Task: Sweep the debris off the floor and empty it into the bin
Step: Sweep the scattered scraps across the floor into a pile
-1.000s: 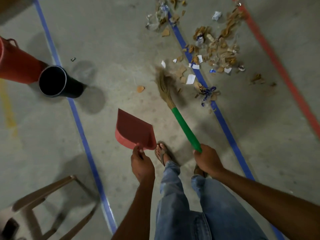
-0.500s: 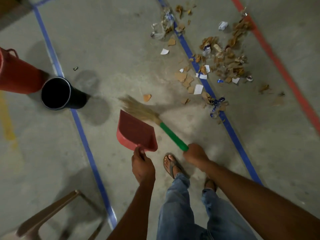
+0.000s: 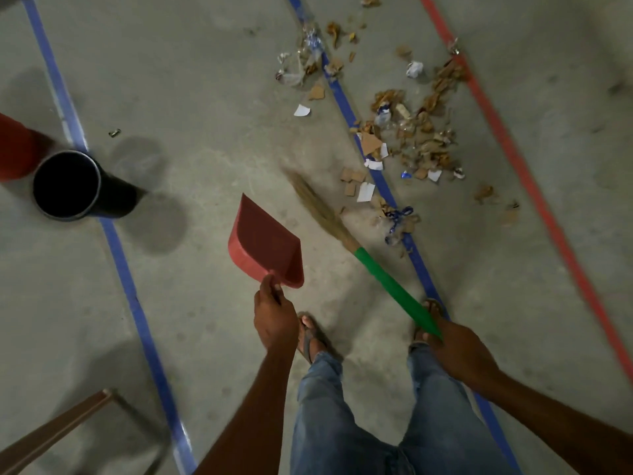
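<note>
Head camera, looking down: a person's left hand [image 3: 274,317] grips the handle of one red dustpan [image 3: 263,245], its open mouth pointing away and leftward, just ahead of two sandalled feet. The right hand [image 3: 455,351] is wrapped round the green handle of one broom [image 3: 394,289]. The broom's long axis runs diagonally from that hand away and to the left, and its blurred straw bristles [image 3: 318,207] end just beside the nearest scraps. The debris [image 3: 411,138], cardboard and paper pieces too many to count, lies scattered toward the far right of the concrete floor [image 3: 205,80], across the right blue tape line [image 3: 421,269] and up to one red line [image 3: 534,186]. One black bin [image 3: 68,186] stands on the left blue tape line [image 3: 130,289] at the floor's left edge, just beside one red container [image 3: 13,145]. One wooden frame [image 3: 51,437] shows at the near left corner.
</note>
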`<state>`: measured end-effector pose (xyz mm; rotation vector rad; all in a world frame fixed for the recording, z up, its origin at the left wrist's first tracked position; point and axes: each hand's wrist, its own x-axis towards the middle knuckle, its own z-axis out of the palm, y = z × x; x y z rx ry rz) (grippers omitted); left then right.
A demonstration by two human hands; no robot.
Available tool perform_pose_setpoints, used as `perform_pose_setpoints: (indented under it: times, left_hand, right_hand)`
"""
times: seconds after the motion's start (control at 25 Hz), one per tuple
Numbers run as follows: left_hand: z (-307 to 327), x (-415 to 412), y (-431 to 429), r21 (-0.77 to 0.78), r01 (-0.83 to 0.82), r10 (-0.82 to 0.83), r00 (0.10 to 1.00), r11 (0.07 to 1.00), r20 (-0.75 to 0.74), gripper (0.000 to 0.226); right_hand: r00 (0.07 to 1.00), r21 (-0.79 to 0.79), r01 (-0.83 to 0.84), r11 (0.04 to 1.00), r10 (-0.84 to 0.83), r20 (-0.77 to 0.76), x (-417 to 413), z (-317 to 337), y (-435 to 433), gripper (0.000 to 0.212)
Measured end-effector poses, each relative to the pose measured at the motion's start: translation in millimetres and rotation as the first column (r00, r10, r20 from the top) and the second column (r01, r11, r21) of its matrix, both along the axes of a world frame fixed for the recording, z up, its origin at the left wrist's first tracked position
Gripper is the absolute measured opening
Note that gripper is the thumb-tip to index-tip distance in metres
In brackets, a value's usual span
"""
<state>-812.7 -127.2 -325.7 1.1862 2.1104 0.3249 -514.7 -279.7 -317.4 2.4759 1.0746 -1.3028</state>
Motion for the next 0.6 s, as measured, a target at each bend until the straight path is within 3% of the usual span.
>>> perform_pose_setpoints:
  times: [0.12,0.28,0.48,0.6]
  left_hand:
    - [-3.6,37.2,-18.9,0.015,-0.026,0.026,1.000,1.000,0.000,0.036]
    - [-2.1,112.2,-47.9,0.037,-0.131,0.133,0.990,0.991,-0.047,0.036]
    - [-1.3,213.0,-75.5,0.031,-0.171,0.171,0.985,0.985,0.001,0.035]
    - [2.2,244.4,-90.9,0.037,-0.166,0.165,0.986,0.986,0.011,0.035]
  right_hand:
    - [0.998,-0.123,-0.066,0.990,0.067,0.002,65.0,-31.6,22.2,0.035]
    - [0.984,-0.017,-0.049,0.999,0.051,0.169,145.1,-59.1,96.5,0.034]
    - [0.996,0.242,-0.085,0.967,0.080,0.031,228.0,-17.9,98.4,0.024]
    - [0.986,0.261,-0.148,0.954,0.162,-0.035,264.6,9.7,32.7,0.024]
